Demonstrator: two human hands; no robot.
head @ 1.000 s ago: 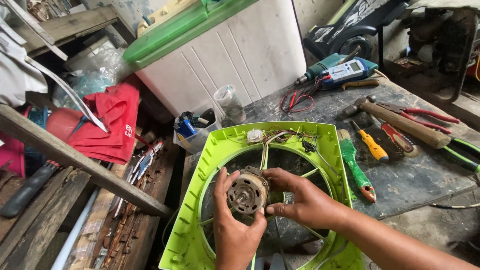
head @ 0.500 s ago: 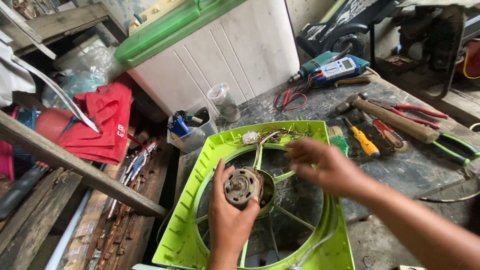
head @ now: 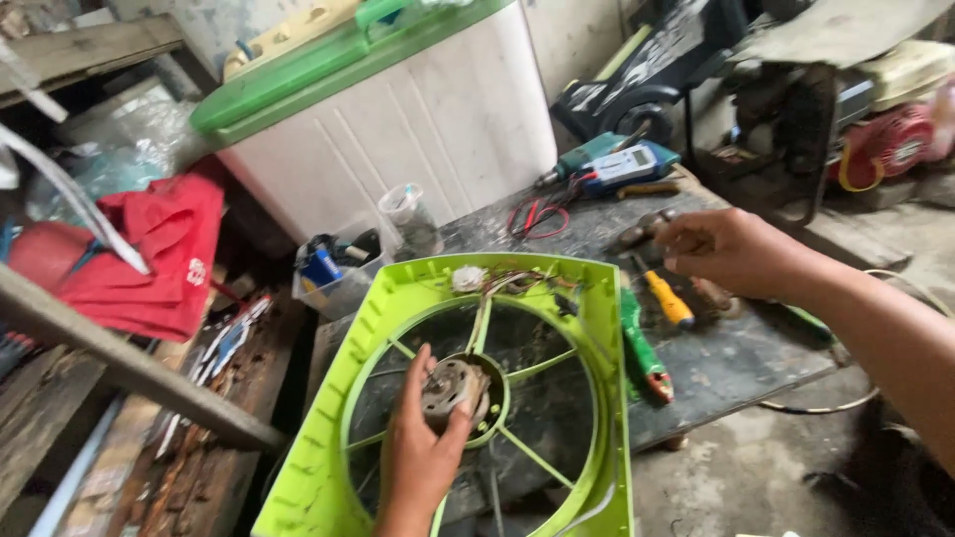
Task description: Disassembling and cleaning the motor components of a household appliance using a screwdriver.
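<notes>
Two hands are seen at work over a lime-green fan frame [head: 597, 398] that leans on the edge of a dark surface [head: 736, 358]. At the frame's hub, the left hand [head: 423, 452] is wrapped around a small metal motor [head: 453, 388], fingers curled on its left side and thumb on its right. The motor is seated in the hub ring, with thin wires [head: 512, 283] running up from it to the frame's top edge. If the grip were loosened, the motor could be dropped through the open spokes and the wires strained or torn, it is judged.

Further right and higher, the right hand [head: 731, 249] is held loosely curled above a row of tools; whether anything is pinched cannot be told. Just below it a yellow-handled screwdriver [head: 667, 298] is laid, and nearer the frame, green-handled pliers [head: 642, 343]. Beyond this hand a multimeter [head: 622, 167] and its red leads [head: 537, 214] crowd the surface, so a careless reach could snag them.
</notes>
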